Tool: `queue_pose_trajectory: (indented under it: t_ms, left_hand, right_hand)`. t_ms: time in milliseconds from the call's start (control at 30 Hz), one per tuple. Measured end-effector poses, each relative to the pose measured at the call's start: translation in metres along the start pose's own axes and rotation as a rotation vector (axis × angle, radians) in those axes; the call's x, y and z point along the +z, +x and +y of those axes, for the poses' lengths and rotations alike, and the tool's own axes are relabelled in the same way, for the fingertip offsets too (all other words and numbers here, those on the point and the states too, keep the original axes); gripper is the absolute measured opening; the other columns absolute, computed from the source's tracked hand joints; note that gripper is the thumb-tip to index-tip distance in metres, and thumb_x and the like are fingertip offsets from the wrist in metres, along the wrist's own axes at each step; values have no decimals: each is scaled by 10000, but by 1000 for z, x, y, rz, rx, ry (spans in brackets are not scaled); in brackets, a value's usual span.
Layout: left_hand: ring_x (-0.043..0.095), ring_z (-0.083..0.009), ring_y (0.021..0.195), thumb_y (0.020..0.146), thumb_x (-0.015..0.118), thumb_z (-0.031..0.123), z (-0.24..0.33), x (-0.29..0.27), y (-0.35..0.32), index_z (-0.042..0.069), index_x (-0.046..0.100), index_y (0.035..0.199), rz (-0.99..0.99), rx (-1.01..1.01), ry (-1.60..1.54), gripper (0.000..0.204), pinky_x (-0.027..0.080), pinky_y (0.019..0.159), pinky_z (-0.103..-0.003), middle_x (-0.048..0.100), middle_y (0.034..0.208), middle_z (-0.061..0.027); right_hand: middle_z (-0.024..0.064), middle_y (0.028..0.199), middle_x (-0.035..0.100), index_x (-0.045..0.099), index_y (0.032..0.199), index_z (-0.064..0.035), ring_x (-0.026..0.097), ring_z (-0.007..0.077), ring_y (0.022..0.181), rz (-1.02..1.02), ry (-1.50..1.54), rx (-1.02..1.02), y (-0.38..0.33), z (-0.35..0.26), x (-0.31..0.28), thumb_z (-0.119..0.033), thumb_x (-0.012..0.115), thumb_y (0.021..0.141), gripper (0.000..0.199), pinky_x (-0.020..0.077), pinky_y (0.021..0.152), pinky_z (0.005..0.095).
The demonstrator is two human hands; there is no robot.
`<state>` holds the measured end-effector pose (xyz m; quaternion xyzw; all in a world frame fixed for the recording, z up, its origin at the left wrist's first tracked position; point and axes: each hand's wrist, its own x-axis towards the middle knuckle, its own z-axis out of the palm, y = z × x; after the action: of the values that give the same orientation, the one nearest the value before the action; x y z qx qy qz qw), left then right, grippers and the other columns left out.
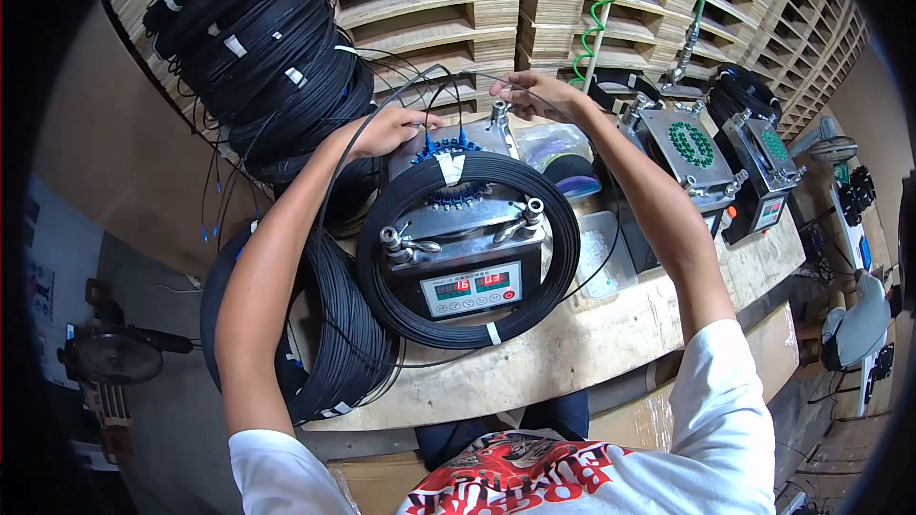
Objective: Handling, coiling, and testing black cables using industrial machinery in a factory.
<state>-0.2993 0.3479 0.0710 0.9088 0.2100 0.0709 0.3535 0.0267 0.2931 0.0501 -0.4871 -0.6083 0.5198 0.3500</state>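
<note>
While the black cable coil slants across the front of the machine, framing its lit panel, the left hand reaches to the machine's far left edge beside its blue connectors. The right hand bends its fingers near a thin cable above the machine's far right corner; whether either hand's fingers are clamped on anything, I cannot tell.

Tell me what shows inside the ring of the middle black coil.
Inside the coil: a machine with a lit panel, two metal clamps and some blue connectors. The coil's upper band covers part of the machine's top; what lies there cannot be seen.
</note>
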Motion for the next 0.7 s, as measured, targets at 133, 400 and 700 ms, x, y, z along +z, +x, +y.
queue_pose_trajectory:
  t_ms: [133,400,700]
  left_hand:
    - [603,-180,851,831,426,-111,0,-1,1,68,653,1291,-1,-54,94,544,473,855,-289,695,940,-150]
    - [631,-203,1112,846,406,-131,15,-4,-4,79,658,1295,-13,-144,-38,556,434,1002,-287,688,1239,-147]
    - [647,-205,1094,910,483,-22,5,-10,-2,65,673,1266,-9,-100,79,413,462,981,-308,703,1206,-133]
  right_hand:
    - [-23,591,509,688,981,-78,429,77,455,184,-443,203,8,-5,9,-562,623,940,491,291,408,261]
    - [-4,995,600,519,1382,-47,542,82,808,-79,126,-10,-15,-3,-10,-194,621,996,426,444,701,219]
    - [-24,960,591,578,1197,-22,466,73,732,-139,143,-12,1,4,-15,-149,620,993,243,373,616,241]
